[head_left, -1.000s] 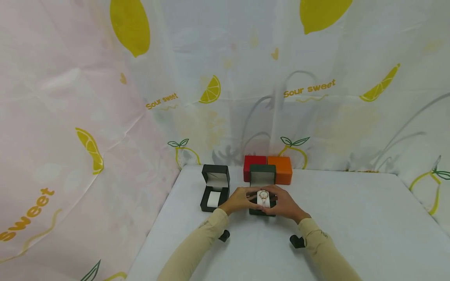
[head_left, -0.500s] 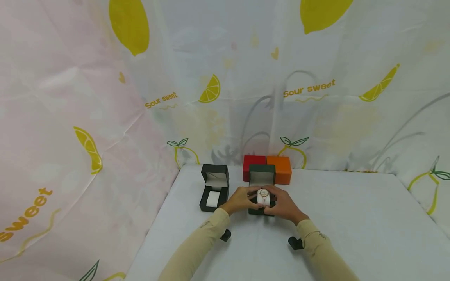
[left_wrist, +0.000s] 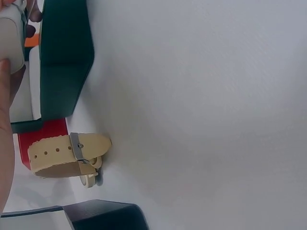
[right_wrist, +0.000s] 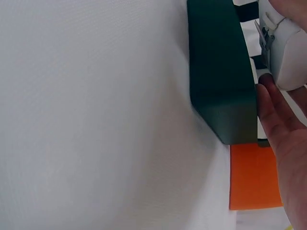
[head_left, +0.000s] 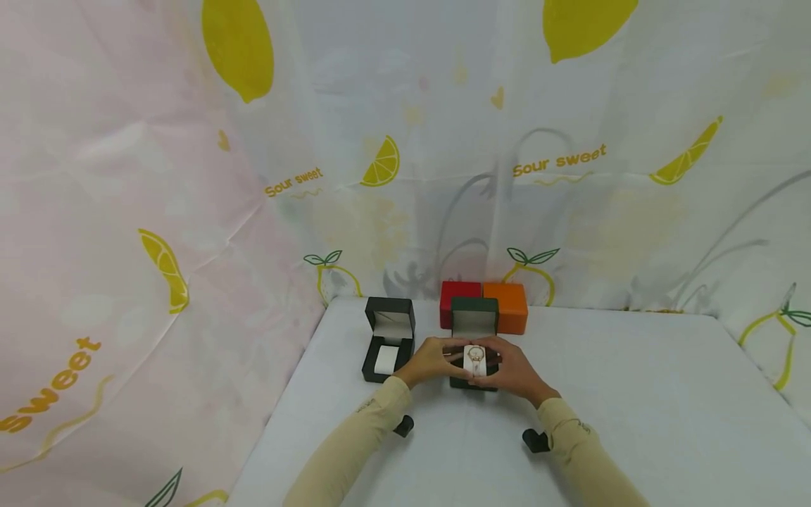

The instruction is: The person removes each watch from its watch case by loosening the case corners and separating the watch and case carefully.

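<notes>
A watch with a round dial is wrapped round a white cushion, held over the base of an open green watch box. My left hand grips the cushion from the left, its thumb at the near edge. From the other side my right hand holds it, fingers at the far edge and thumb near. In the left wrist view the cushion's pale end shows above the box. The right wrist view shows the white cushion with the metal clasp beside my fingertips.
A black watch box stands open on the left with a white cushion inside. Behind the green box are a red box and an orange box. A beige buckled strap lies between the two open boxes.
</notes>
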